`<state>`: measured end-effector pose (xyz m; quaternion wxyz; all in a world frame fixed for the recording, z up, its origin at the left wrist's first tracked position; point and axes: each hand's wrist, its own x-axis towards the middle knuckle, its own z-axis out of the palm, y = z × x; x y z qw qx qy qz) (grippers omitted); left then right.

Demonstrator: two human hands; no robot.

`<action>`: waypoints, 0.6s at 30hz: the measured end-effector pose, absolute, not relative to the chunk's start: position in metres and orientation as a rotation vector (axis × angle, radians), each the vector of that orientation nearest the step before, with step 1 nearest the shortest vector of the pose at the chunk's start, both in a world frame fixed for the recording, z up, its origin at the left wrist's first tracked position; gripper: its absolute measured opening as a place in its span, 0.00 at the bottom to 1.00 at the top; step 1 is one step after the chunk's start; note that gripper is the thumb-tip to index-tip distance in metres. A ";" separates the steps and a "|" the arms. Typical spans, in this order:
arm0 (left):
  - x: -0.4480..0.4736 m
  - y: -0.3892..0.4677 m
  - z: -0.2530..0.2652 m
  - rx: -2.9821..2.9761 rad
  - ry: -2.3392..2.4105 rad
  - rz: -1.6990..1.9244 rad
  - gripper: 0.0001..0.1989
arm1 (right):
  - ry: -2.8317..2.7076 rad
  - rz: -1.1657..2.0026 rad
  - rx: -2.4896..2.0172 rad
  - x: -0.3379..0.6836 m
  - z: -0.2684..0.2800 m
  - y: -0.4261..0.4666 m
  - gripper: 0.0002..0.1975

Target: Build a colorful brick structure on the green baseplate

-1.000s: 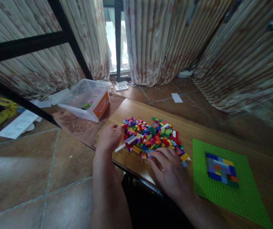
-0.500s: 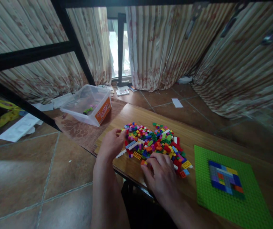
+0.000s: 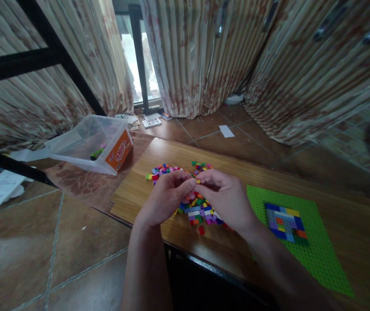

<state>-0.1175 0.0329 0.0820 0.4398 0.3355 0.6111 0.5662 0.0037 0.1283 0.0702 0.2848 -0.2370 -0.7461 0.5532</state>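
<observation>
Two bare hands, meeting over the bricks (image 3: pixel 200 210) at the middle of the table (image 3: pixel 168 151).

Left hand (image 3: pixel 165 198): thumb and forefinger standing close together, their tips touching or nearly touching those of the right; whether they are gripping anything, one cannot tell.

Right hand (image 3: pixel 228 196): thumb and forefinger narrowing to a pinch, holding a small yellow brick (image 3: pixel 198 182), most of it being hidden by the fingers.

Bricks, many, mixed colours: lying in a loose heap on the table, beneath and around both hands, which are covering part of it. One red brick (image 3: pixel 201 230) is lying just off the heap, toward the person.

One green baseplate (image 3: pixel 329 263): lying flat on the table, to the right of the right hand, and bearing one squarish panel (image 3: pixel 285 222) of blue, yellow, orange and grey pieces.

One clear box (image 3: pixel 74 162), orange label (image 3: pixel 119 151) facing the table: standing on a brown mat (image 3: pixel 77 181) beyond the table's left end, and containing a few green pieces (image 3: pixel 97 153).

On the tiled floor (image 3: pixel 90 255): one white sheet (image 3: pixel 226 131) and one booklet (image 3: pixel 151 122), both lying beyond the table. Striped curtains (image 3: pixel 185 60) are hanging behind.
</observation>
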 end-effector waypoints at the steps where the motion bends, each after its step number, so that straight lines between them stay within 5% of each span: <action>1: -0.118 0.033 0.082 0.817 1.533 1.412 0.10 | -1.970 1.522 -0.630 0.002 0.070 0.129 0.05; 14: -0.118 0.037 0.072 0.562 1.306 1.578 0.14 | -1.497 2.106 -0.679 -0.001 0.062 0.137 0.13; 18: -0.122 0.034 0.069 0.595 1.377 1.532 0.12 | -1.591 2.025 -0.717 0.001 0.054 0.138 0.10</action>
